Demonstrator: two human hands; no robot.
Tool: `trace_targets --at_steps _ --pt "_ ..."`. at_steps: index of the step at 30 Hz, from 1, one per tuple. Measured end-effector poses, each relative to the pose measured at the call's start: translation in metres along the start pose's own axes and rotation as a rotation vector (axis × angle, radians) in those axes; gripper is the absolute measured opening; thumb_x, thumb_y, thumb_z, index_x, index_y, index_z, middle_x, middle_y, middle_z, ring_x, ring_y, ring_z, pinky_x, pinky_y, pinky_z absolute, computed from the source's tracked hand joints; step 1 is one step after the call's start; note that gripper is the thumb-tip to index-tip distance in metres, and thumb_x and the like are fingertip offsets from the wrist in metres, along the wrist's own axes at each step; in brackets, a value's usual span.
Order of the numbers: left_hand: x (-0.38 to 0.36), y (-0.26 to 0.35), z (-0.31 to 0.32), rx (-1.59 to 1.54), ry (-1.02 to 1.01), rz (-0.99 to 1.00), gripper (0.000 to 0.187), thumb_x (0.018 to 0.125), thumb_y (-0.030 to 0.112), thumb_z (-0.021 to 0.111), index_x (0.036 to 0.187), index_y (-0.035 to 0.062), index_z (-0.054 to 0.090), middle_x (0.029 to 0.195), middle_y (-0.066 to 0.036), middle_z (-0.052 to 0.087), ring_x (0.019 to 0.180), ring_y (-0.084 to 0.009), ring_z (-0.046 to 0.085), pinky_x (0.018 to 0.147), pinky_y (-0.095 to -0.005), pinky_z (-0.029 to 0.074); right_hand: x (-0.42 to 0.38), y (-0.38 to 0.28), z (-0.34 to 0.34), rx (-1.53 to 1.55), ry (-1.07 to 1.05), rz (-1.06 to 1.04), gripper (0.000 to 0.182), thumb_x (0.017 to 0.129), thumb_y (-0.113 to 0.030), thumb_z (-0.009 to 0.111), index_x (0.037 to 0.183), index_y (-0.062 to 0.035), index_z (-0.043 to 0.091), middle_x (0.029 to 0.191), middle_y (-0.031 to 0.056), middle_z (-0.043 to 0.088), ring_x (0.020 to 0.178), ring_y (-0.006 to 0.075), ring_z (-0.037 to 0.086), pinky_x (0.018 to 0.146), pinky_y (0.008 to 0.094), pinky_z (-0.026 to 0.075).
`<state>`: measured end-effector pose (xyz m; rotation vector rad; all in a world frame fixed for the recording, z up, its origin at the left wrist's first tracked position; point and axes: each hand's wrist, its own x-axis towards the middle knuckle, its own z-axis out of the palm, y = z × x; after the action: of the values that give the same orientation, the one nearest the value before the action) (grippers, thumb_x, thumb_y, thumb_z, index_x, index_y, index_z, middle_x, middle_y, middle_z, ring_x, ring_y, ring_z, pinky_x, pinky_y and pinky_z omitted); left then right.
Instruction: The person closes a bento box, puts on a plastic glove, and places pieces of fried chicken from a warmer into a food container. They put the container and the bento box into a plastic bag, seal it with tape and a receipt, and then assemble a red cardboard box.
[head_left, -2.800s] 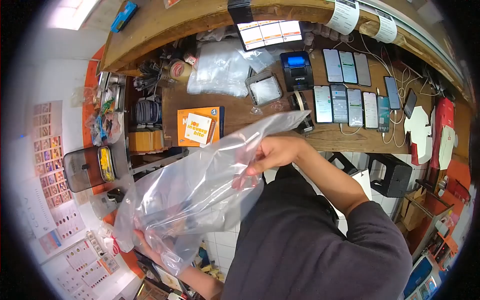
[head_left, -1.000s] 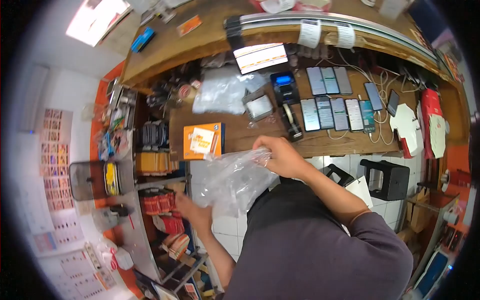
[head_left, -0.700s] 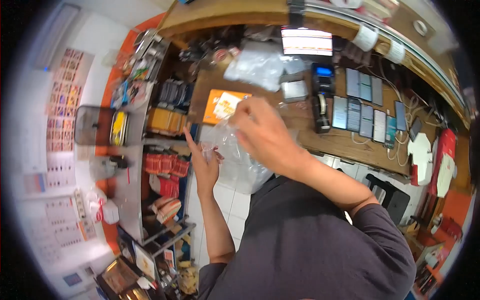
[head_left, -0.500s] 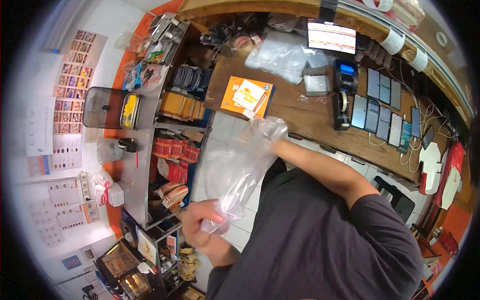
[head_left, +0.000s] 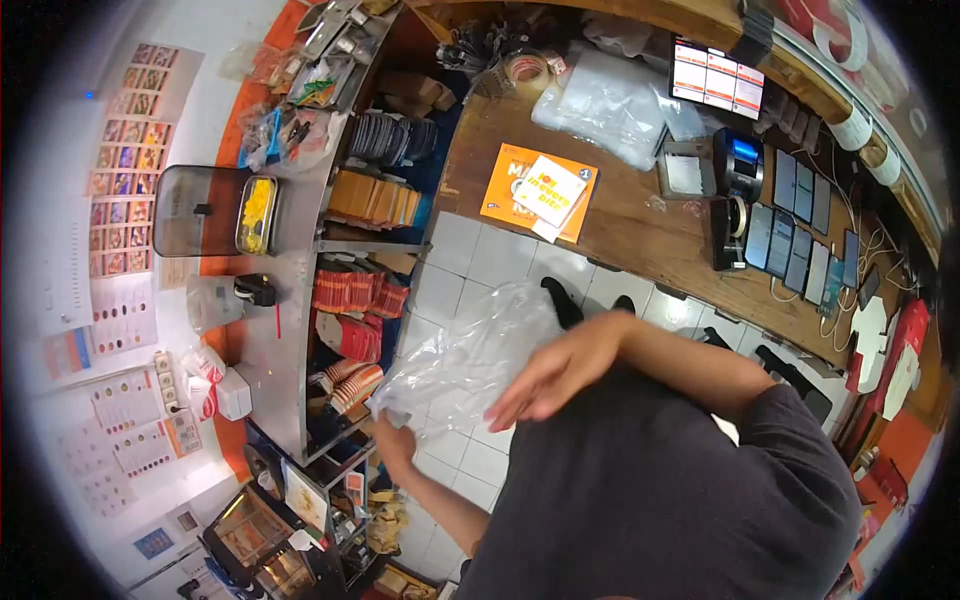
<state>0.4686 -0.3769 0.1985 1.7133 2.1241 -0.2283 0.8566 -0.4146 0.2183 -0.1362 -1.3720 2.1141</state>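
A clear plastic bag (head_left: 470, 345) hangs spread out over the white tiled floor. My left hand (head_left: 393, 440) is closed on its lower left end, fingers partly hidden by the plastic. My right hand (head_left: 565, 372) is open, its fingers stretched out together and pointing down to the left. It overlaps the right side of the bag in this view. Beyond the hands, an orange printed box (head_left: 510, 190) lies near the front edge of the wooden table (head_left: 640, 235), with a white packet (head_left: 553, 190) with yellow lettering on top.
On the table lie a stack of clear plastic bags (head_left: 605, 100), a black printer (head_left: 740, 165), a tape dispenser (head_left: 730, 235) and several phones (head_left: 780, 240). A tablet (head_left: 716, 78) stands at the back. Shelves to the left hold red cartons (head_left: 350, 290); above them sits a yellow-filled container (head_left: 258, 215).
My right hand has let go of the bag's upper end and opened, moving down. The bag has spread out and hangs from my left hand. The view has shifted slightly.
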Motion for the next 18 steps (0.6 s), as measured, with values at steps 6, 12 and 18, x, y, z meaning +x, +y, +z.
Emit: trace_targets --at_steps 6,12,18 --pt "0.057 -0.048 -0.031 0.087 -0.012 0.013 0.063 0.073 0.007 0.059 0.133 -0.0048 0.046 0.135 -0.033 0.045 0.128 -0.0473 0.04 0.109 -0.0466 0.033 -0.064 0.086 -0.165 -0.045 1.993 0.088 0.064 0.076 -0.051 0.077 0.108 -0.0007 0.056 0.103 0.0117 0.06 0.092 0.0212 0.057 0.084 0.0351 0.048" --pt "0.133 -0.011 -0.051 0.226 -0.136 0.222 0.063 0.074 0.007 0.061 0.134 -0.0042 0.046 0.13 -0.03 0.049 0.125 -0.0433 0.045 0.107 -0.0441 0.036 -0.059 0.172 -0.229 -0.66 2.095 0.55 0.103 0.058 -0.061 0.081 0.132 0.001 0.045 0.134 0.0254 0.045 0.13 0.0444 0.034 0.111 0.0531 0.024" --pt "0.186 0.006 -0.079 0.237 -0.095 0.379 0.058 0.076 0.005 0.062 0.131 -0.0062 0.047 0.135 -0.03 0.045 0.129 -0.0433 0.041 0.11 -0.0437 0.032 -0.09 0.161 -0.206 -0.119 2.07 0.173 0.079 0.059 -0.033 0.091 0.116 0.0041 0.05 0.113 0.0181 0.064 0.102 0.0279 0.063 0.087 0.0393 0.052"
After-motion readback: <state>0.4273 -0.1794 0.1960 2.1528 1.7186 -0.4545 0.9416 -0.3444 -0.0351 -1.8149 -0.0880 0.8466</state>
